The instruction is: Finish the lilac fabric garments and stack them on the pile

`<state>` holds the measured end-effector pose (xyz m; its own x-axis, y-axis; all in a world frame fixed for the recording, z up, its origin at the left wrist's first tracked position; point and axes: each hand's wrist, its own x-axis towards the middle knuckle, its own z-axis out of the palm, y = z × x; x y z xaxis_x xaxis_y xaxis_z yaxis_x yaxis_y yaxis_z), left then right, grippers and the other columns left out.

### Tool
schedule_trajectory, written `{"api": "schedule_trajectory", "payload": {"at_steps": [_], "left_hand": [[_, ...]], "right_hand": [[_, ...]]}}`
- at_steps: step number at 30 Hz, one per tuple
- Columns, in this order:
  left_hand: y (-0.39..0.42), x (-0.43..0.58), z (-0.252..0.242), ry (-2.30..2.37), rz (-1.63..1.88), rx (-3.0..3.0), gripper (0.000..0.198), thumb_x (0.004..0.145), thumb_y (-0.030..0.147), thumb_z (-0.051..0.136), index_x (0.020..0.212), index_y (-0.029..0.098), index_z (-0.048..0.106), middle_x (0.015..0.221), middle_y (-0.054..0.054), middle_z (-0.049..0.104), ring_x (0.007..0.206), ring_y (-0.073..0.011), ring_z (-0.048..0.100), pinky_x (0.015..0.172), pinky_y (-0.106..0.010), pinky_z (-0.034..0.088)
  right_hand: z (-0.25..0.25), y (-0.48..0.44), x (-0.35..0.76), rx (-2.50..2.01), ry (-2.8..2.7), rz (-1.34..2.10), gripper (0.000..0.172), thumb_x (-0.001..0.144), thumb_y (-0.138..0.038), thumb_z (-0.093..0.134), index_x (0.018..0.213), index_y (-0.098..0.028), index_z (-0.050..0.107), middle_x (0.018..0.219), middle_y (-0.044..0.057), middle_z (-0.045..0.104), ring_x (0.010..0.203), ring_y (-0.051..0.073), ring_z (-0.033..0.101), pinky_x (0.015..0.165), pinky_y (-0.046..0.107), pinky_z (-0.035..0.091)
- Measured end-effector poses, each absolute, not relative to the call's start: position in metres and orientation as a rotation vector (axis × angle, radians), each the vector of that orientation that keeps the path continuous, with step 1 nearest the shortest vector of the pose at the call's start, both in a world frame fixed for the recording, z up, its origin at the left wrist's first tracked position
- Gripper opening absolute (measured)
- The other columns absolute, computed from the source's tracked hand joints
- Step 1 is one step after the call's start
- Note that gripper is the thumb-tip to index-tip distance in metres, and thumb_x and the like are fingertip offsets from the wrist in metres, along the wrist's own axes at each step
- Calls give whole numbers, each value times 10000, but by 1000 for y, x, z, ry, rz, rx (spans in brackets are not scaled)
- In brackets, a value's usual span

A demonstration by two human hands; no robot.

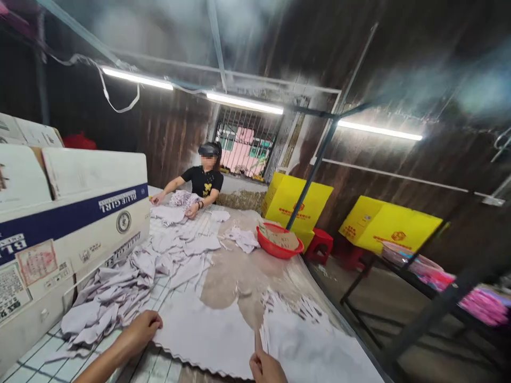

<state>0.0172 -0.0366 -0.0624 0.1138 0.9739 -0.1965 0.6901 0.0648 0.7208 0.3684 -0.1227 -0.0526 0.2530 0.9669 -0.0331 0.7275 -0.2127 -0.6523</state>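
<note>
My left hand is closed at the left edge of a pale, flat cloth piece, pinching it there. At the piece's right edge is my right hand, its fingers closed on the cloth and partly cut off by the frame's bottom. The near edge of this piece is wavy. To the right of it lies a stack of similar cut cloth with ragged far edges. A loose heap of pale cloth pieces lies beyond my left hand.
White cartons stand along the left. A red basin holding cardboard sits on the table's far right. Across the table, a person handles cloth with both hands. Yellow boxes and a red stool stand beyond a metal post.
</note>
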Motion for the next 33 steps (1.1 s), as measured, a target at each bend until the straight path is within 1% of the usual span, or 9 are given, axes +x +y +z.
{"api": "schedule_trajectory", "payload": {"at_steps": [4,7,11,14,17,22,26,29,33], "left_hand": [[-84,-1,-61,1886,317,1999,235,877,184,449,962,166,667,869,-79,659,830,-230,647,741,-314,473],[-91,20,-60,1601,619,2442,301,909,219,457,1133,174,653,1115,-148,639,1022,-273,604,887,-400,498],[-94,59,-81,1053,672,2654,335,937,272,468,1221,214,636,1308,-134,600,1235,-306,514,994,-460,471],[-86,68,-86,1128,647,2680,313,954,309,460,1176,216,660,1343,-131,591,1309,-343,450,1001,-493,448],[-70,65,-74,1366,673,2661,302,949,327,473,1146,197,662,1387,-162,546,1339,-393,396,1000,-551,413],[-62,71,-64,1374,623,2617,465,850,480,643,1187,160,615,1284,-191,568,1176,-376,485,922,-514,451],[-73,87,-70,1369,664,2493,206,937,369,539,962,189,636,1044,-117,641,965,-280,552,779,-406,471],[-74,81,-71,1381,862,2265,208,960,277,453,825,192,587,876,-69,628,829,-215,575,737,-358,484],[-77,40,-62,1633,1039,1859,117,894,302,515,880,200,570,912,-41,607,759,-174,601,641,-302,515]], "right_hand": [[-24,-161,339,-2229,-1720,446,180,870,-173,519,736,-210,634,798,91,687,800,219,663,734,290,448],[-21,-161,322,-1990,-1915,440,167,917,-165,499,950,-191,660,1019,108,673,954,203,639,856,287,460],[-32,-152,315,-1889,-1969,727,141,862,-86,543,892,-171,652,942,62,665,832,154,625,807,258,475],[-16,-128,327,-1869,-1923,862,136,874,-119,532,816,-171,643,776,15,654,713,137,596,703,229,449],[13,-87,340,-1928,-1798,749,168,912,-177,495,821,-170,637,696,-8,628,675,132,569,648,211,400],[20,-48,333,-1978,-1900,693,186,922,-218,516,769,-169,611,683,-4,606,629,118,498,599,217,324],[-7,-74,316,-1885,-2039,1078,195,916,-243,572,732,-181,590,657,-13,599,597,113,484,575,223,300],[-25,-91,314,-1866,-2014,1127,154,903,-211,590,751,-190,588,671,-24,596,614,114,494,592,222,309],[-33,-96,315,-1807,-2016,1080,133,877,-167,606,747,-189,583,705,-20,598,645,116,498,626,225,329]]}}
